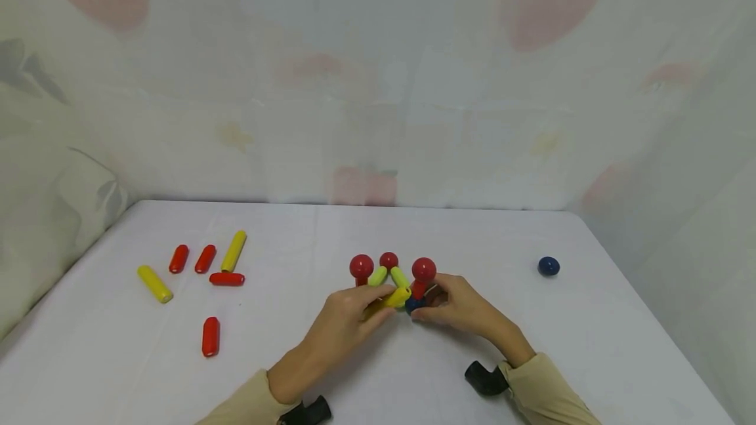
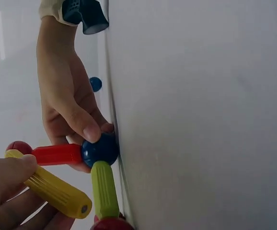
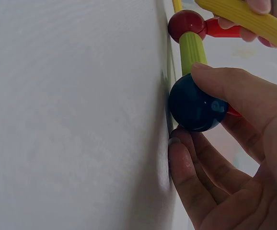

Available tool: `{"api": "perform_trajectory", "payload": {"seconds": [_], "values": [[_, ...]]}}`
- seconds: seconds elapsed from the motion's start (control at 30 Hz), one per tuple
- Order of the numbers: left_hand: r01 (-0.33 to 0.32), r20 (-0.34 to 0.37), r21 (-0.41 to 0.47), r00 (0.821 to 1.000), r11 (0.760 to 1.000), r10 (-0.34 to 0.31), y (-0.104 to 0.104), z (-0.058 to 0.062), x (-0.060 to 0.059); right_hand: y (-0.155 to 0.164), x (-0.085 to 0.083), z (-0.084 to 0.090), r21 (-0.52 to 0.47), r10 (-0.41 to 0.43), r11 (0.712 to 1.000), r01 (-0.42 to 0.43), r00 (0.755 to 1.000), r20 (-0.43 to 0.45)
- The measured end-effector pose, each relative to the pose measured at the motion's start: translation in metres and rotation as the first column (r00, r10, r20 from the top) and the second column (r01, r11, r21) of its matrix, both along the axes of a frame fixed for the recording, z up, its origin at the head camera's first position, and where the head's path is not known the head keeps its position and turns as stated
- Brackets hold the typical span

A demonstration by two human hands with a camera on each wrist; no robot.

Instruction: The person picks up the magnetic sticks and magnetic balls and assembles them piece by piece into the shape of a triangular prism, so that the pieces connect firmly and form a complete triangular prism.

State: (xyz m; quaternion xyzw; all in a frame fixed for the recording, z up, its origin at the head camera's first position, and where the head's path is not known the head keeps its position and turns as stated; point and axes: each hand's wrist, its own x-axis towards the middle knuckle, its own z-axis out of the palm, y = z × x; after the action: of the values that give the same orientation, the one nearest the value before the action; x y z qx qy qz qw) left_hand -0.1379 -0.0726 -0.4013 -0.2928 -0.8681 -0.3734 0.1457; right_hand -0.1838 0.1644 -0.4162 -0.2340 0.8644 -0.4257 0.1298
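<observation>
Near the middle of the table stands a small frame of balls and rods. Two upright red rods [image 1: 418, 289] carry red balls [image 1: 424, 269], and light green rods [image 1: 399, 277] run to another red ball [image 1: 388, 260] at the back. The right hand [image 1: 463, 309] holds the blue ball [image 3: 198, 103] at the frame's near right corner, thumb on top in the right wrist view and fingers at its side. In my left hand [image 1: 351, 313] a yellow rod [image 2: 62, 192] is gripped between thumb and fingers, tilted in front of the frame. The left hand partly hides the frame's near left side.
Several loose red rods [image 1: 210, 336] lie on the left of the white table [image 1: 283, 241], with two yellow rods [image 1: 155, 284] among them. A loose dark blue ball [image 1: 548, 266] rests at the right. A pale patterned cloth [image 1: 443, 97] hangs behind the table.
</observation>
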Motion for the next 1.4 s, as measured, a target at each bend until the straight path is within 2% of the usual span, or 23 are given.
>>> {"api": "perform_trajectory", "payload": {"seconds": [0.1, 0.17, 0.23, 0.3, 0.4, 0.5, 0.6, 0.7, 0.83, 1.0, 1.23, 1.3, 1.4], "values": [[0.018, 0.130, 0.100, 0.991, 0.995, -0.031, 0.002, -0.001, 0.002, -0.001, 0.000, 0.000, -0.001, 0.006, 1.000, -0.006, 1.000, -0.002], [0.013, 0.258, 0.178, 0.964, 0.984, -0.059, 0.003, -0.001, 0.003, -0.001, 0.000, 0.000, 0.000, 0.008, 1.000, -0.008, 1.000, -0.001], [-0.004, 0.386, 0.247, 0.918, 0.969, -0.095, 0.005, -0.002, 0.005, -0.001, 0.000, 0.001, 0.000, 0.007, 1.000, -0.007, 1.000, 0.001], [-0.033, 0.498, 0.302, 0.858, 0.953, -0.128, 0.007, -0.004, 0.006, -0.002, 0.000, 0.001, 0.001, 0.004, 1.000, -0.004, 1.000, 0.005], [-0.076, 0.603, 0.393, 0.773, 0.916, -0.195, 0.009, -0.005, 0.008, -0.002, 0.000, 0.001, 0.001, 0.000, 1.000, 0.000, 1.000, 0.010], [-0.135, 0.655, 0.478, 0.713, 0.868, -0.250, 0.010, -0.005, 0.009, -0.002, 0.000, 0.001, 0.002, -0.003, 1.000, 0.003, 1.000, 0.010], [-0.186, 0.676, 0.532, 0.681, 0.826, -0.282, 0.009, -0.005, 0.010, -0.002, 0.000, 0.001, 0.004, -0.002, 1.000, 0.002, 1.000, 0.005], [-0.215, 0.683, 0.557, 0.669, 0.802, -0.295, 0.009, -0.006, 0.011, -0.001, -0.001, 0.001, 0.006, 0.004, 1.000, -0.004, 1.000, 0.000], [-0.243, 0.689, 0.563, 0.666, 0.790, -0.286, 0.010, -0.008, 0.011, 0.000, -0.001, 0.002, 0.003, 0.015, 1.000, -0.015, 1.000, 0.012], [-0.285, 0.706, 0.562, 0.654, 0.776, -0.271, 0.012, -0.010, 0.011, 0.003, -0.002, 0.002, 0.003, 0.037, 0.999, -0.037, 0.999, 0.006], [-0.336, 0.712, 0.562, 0.661, 0.755, -0.236, 0.012, -0.010, 0.013, 0.004, -0.002, 0.001, -0.004, 0.048, 0.999, -0.048, 0.999, 0.007], [-0.359, 0.711, 0.570, 0.667, 0.739, -0.224, 0.013, -0.010, 0.013, 0.004, -0.002, 0.001, 0.000, 0.043, 0.999, -0.043, 0.999, 0.012], [-0.402, 0.705, 0.588, 0.679, 0.702, -0.202, 0.013, -0.011, 0.013, 0.004, -0.001, 0.002, -0.002, 0.041, 0.999, -0.041, 0.999, 0.020]]}}
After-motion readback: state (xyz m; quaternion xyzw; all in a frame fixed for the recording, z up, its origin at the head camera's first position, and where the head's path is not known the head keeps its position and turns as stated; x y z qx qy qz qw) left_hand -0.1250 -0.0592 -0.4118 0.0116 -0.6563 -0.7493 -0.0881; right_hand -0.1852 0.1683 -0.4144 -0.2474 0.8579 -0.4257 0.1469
